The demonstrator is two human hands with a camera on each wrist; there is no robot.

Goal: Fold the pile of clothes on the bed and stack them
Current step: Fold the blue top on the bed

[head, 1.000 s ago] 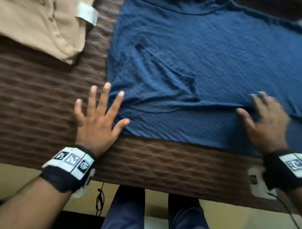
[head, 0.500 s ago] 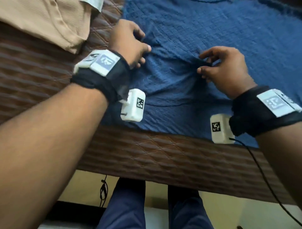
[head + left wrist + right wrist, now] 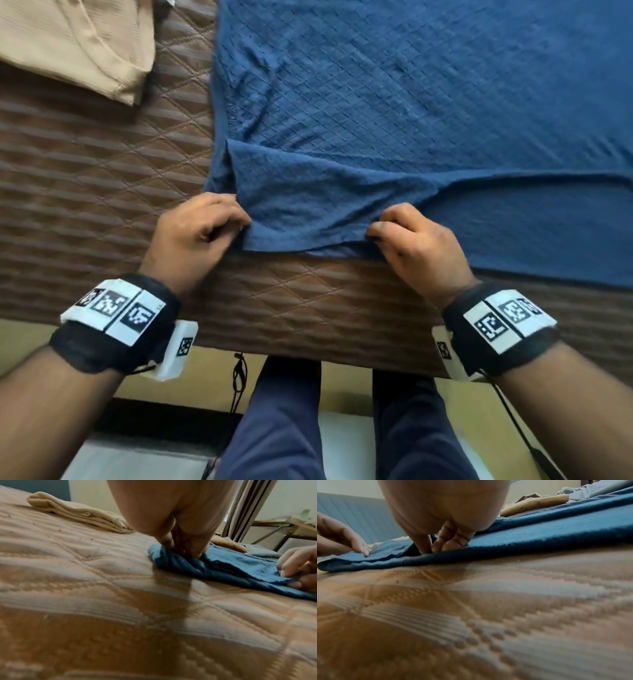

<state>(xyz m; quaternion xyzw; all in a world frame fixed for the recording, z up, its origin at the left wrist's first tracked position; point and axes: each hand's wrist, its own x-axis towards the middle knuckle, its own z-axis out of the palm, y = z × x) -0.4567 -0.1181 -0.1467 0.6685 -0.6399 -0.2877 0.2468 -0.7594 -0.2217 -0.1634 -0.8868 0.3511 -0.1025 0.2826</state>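
**Sleeve of the blue shirt pinched at both corners for folding**

While the blue shirt (image 3: pixel 411 102) lies spread flat on the quilted brown bedcover (image 3: pixel 102 171), its near sleeve (image 3: pixel 308 205) is held at the hem by both hands. The left hand (image 3: pixel 191 236) is closed on the sleeve's left corner, the cloth being pinched between thumb and curled fingers; in the left wrist view the fabric is seen bunched under the fingertips. The right hand (image 3: pixel 414 243) is closed in the same way on the right corner, thumb and forefinger nipping the edge. The two grips are probably set well apart so that the sleeve is kept taut and square, ready to be laid across the body of the shirt without wrinkles. The shirt sits near the bed's front edge, presumably to be kept within easy reach. A folded beige garment (image 3: pixel 75 44) is set aside to the upper left, apart from the shirt, likely as the start of the stack. More unfolded clothes (image 3: pixel 539 503) are visible beyond the shirt.
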